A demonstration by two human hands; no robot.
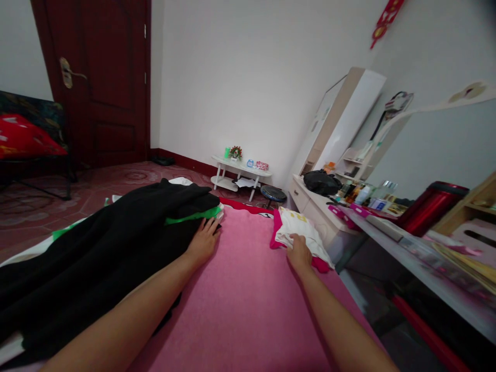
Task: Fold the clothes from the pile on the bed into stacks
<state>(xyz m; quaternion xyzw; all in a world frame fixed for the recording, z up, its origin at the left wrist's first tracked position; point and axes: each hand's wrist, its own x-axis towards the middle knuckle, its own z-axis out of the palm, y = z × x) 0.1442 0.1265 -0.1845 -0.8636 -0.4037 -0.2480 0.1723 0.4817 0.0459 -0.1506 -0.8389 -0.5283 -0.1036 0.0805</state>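
A heap of clothes lies along the left of the pink bed cover (248, 299), with a black garment (127, 248) on top and green and white cloth showing from under it. My left hand (205, 237) rests on the heap's right edge, fingers laid out flat and slightly apart. To the right, a folded white garment (300, 222) with yellow print sits on a bright pink piece of cloth (276, 232). My right hand (300, 254) is at its near edge with the fingers curled in on the cloth; the fingertips are partly hidden.
A dressing table (306, 199) with a black bag (322, 182) and bottles stands at the right, near a red cylinder (434, 206) on a shelf. Beyond the bed are a round stool (273, 194) and a small white table (240, 166). A chair with a red cushion (27, 138) stands left.
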